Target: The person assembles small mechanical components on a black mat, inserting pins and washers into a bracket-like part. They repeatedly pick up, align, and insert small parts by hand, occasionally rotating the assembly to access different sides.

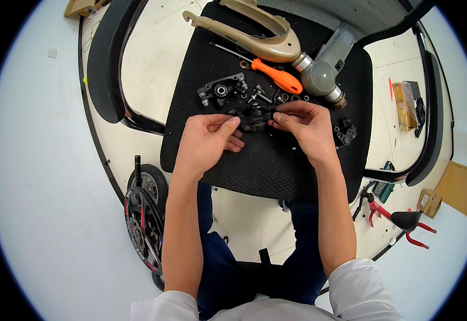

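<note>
Between my two hands, above the black chair seat, is a black metal mechanical part with a rounded middle. My left hand pinches its left end between thumb and fingers. At its right end, my right hand has thumb and fingertips closed on it. Just beyond my left hand lies a similar black bracket with bolts through its ends. Several loose bolts and rings lie behind the held part. An orange-handled screwdriver rests farther back, its shaft pointing to the far left.
A gold bicycle fork with a grey joint lies across the seat's back. Small black plates sit right of my right hand. Armrests flank the seat. On the floor are wheels at left, a red frame piece and boxes at right.
</note>
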`<action>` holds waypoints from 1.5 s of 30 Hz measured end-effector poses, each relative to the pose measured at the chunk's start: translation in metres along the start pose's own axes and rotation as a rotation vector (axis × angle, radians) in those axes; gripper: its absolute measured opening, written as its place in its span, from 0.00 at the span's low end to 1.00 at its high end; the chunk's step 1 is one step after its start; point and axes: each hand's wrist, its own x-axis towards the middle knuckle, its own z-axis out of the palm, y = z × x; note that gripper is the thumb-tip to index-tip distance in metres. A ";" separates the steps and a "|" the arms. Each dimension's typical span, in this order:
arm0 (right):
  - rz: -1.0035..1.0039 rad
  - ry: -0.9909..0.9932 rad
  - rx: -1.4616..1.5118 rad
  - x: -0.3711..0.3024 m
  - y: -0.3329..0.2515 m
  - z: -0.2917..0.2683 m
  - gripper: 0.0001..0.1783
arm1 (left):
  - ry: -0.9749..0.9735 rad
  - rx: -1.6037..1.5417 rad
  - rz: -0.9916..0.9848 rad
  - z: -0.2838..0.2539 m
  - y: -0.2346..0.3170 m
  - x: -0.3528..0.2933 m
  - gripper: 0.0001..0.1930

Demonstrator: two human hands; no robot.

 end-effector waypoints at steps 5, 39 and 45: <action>-0.023 0.006 -0.012 0.001 0.000 -0.001 0.10 | 0.018 0.023 0.004 0.003 0.002 0.000 0.18; -0.046 0.019 0.395 -0.003 -0.005 -0.040 0.11 | -0.108 0.296 0.349 -0.009 -0.003 -0.010 0.08; 0.021 -0.045 0.265 -0.007 -0.004 -0.029 0.09 | -0.166 0.248 0.225 -0.013 -0.007 -0.010 0.15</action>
